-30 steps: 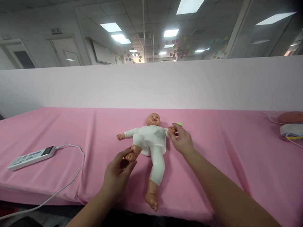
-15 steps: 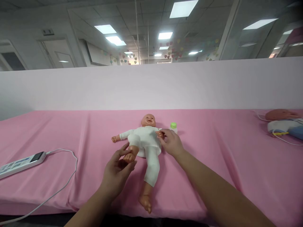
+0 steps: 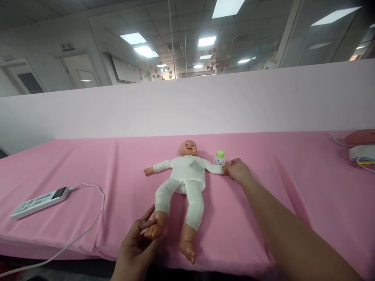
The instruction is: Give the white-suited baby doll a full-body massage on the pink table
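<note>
On its back on the pink sheet lies a baby doll (image 3: 189,169) in a white long-sleeved suit, head away from me and legs toward me. My left hand (image 3: 139,240) is closed around the foot of the doll's leg on the left, fingers and thumb on either side of it. With my right hand (image 3: 239,171) I grip the doll's hand on the right, its arm stretched out sideways. Just behind that arm stands a small bottle (image 3: 220,157) with a green cap. The doll's other arm and other leg rest untouched on the sheet.
A white power strip (image 3: 41,202) with a cable (image 3: 84,226) lies on the left of the pink sheet (image 3: 129,164). At the far right edge is a second doll (image 3: 361,138), partly cut off, with thin tubing. A white panel (image 3: 164,109) runs along the back.
My right hand has drawn the doll's arm from its side outward to the right. My left hand has lowered the bent leg toward me, straightening it. The view has shifted slightly.
</note>
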Demonstrator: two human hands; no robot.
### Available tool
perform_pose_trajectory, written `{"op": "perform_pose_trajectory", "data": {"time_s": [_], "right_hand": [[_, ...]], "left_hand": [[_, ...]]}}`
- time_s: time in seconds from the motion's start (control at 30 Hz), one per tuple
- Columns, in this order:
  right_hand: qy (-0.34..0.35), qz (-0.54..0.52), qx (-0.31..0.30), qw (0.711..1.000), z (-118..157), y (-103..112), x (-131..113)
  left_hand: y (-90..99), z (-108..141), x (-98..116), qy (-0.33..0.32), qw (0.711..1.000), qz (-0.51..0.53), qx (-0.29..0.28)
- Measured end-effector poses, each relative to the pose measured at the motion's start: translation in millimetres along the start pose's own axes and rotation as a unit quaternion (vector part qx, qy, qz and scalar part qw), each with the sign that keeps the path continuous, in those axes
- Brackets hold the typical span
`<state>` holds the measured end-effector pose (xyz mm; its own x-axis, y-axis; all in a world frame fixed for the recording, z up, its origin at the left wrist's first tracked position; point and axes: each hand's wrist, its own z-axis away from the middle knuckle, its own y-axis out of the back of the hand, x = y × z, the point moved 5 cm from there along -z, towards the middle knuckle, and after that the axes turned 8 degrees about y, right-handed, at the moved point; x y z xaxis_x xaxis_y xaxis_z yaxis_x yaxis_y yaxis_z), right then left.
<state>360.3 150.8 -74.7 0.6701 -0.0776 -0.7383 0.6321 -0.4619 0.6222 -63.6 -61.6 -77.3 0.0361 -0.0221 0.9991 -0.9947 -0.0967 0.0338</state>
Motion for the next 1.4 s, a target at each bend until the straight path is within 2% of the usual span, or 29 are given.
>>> {"op": "perform_pose_trajectory", "data": {"time_s": [0.1, 0.2, 0.27, 0.37, 0.5, 0.57, 0.63, 0.73, 0.8, 0.97, 1.07, 1.13, 1.23, 1.3, 1.4], "right_hand": [[0.036, -0.013, 0.032, 0.999, 11.1, 3.8, -21.4], [0.15, -0.075, 0.064, 0.984, 32.8, 0.5, -57.8], [0.233, -0.105, 0.041, 0.966, 50.6, -10.0, -81.1], [0.335, -0.084, -0.016, 0.938, 74.0, -29.2, -105.7], [0.44, -0.037, -0.069, 0.895, 90.1, -44.5, -119.3], [0.467, -0.027, -0.085, 0.88, 92.1, -47.7, -120.0], [0.472, -0.028, -0.09, 0.876, 91.6, -48.5, -118.8], [0.46, -0.058, -0.077, 0.883, 88.5, -44.3, -116.3], [0.431, -0.083, -0.051, 0.897, 83.3, -37.3, -112.7], [0.281, -0.152, 0.031, 0.947, 56.6, -11.2, -87.2], [0.168, -0.15, 0.072, 0.972, 37.0, 0.9, -61.2], [0.085, -0.123, 0.069, 0.986, 25.3, 2.2, -41.0], [0.0, -0.088, 0.022, 0.996, 12.8, -3.7, -15.9], [-0.015, -0.08, -0.001, 0.997, 8.5, -7.2, -7.6], [-0.007, -0.085, -0.007, 0.996, 9.3, -7.8, -9.8]], "left_hand": [[-4.4, -7.1, 8.1, -0.02, 1.0, -0.004, 0.003], [-16.0, -20.2, 21.8, -0.034, 0.999, 0.013, -0.009], [-26.0, -31.6, 32.0, -0.044, 0.998, 0.032, -0.021], [-39.8, -50.5, 43.1, -0.06, 0.997, 0.032, -0.036], [-53.7, -73.1, 44.0, -0.037, 0.998, 0.009, -0.043], [-59.7, -80.3, 44.0, -0.033, 0.999, -0.005, -0.04], [-64.3, -83.9, 45.9, -0.042, 0.998, -0.021, -0.032], [-66.6, -81.4, 48.5, -0.052, 0.998, -0.032, -0.024], [-62.9, -74.0, 48.4, -0.057, 0.998, -0.026, -0.02], [-36.3, -40.1, 38.0, -0.064, 0.998, -0.008, -0.003], [-16.0, -19.1, 24.6, -0.037, 0.999, -0.016, 0.007], [-4.2, -9.5, 14.0, -0.005, 1.0, -0.017, 0.012], [8.0, -3.1, 2.0, 0.029, 0.999, -0.011, 0.026], [10.8, -3.2, 0.1, 0.035, 0.999, -0.017, 0.035], [8.4, -7.6, 7.1, 0.029, 0.998, -0.025, 0.041]]}}
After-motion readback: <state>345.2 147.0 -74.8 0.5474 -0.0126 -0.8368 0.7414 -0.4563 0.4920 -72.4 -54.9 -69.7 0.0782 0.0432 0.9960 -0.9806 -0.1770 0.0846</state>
